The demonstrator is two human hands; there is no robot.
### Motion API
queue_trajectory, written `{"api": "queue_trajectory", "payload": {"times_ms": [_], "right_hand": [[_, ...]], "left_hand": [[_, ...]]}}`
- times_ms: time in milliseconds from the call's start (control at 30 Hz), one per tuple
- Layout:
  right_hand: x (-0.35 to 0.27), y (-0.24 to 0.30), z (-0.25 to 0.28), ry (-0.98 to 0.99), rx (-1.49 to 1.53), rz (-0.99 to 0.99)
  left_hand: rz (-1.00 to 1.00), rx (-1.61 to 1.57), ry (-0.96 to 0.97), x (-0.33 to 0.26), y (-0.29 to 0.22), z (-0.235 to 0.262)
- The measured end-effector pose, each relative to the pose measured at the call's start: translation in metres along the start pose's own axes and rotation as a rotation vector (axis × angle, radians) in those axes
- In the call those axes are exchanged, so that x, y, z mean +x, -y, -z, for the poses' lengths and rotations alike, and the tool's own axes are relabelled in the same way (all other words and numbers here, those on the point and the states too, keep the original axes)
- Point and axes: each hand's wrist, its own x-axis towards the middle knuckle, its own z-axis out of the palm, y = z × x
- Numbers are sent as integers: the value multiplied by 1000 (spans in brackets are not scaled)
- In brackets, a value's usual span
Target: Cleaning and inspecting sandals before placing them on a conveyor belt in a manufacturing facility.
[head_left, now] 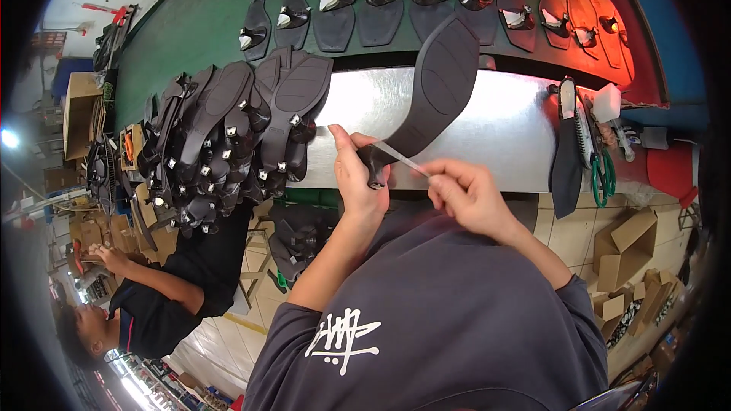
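Note:
My left hand [359,175] is wrapped round the heel end of a black heeled sandal [448,76], whose grooved sole faces up and whose toe points away to the right. My right hand [474,196] pinches a thin, flat, pale strip [402,158]. It lies slantwise across the sandal's heel end, its far tip by my left fingers. Whether the strip is a blade, a file or something else does not show. Both hands are above the near edge of a shiny metal worktop [365,95].
Left on the worktop is a heap of black sandals [221,137]. Sandals [384,7] stuffed with white paper line a green belt [190,38], glowing red at its right end. Green-handled scissors [604,183] lie right. A co-worker [167,297] is at the left; boxes [626,247] stand right.

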Motion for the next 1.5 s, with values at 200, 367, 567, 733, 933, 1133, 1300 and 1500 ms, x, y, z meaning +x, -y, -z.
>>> {"api": "queue_trajectory", "payload": {"times_ms": [200, 367, 567, 733, 933, 1133, 1300, 1500], "right_hand": [[5, -10, -16, -160, -635, 500], [1, -8, -23, -144, -679, 562], [-5, -8, -35, -73, -662, 669], [4, -8, -26, -218, -661, 511], [6, -7, -31, -56, -443, 329], [9, -7, -31, 4, -494, 440], [5, -1, -39, 20, -566, 486], [2, -6, -48, 122, -584, 468]], "left_hand": [[124, -86, 35, 2, 3, 2], [237, -109, -81, 2, -4, -6], [310, -325, 96, 16, -1, -3], [412, -348, 134, 4, -14, -9], [466, -524, 252, 4, -14, -13], [500, -556, 237, 8, -14, -15], [573, -624, 141, 12, -13, -9], [288, -663, 314, 30, -32, 13]]}}
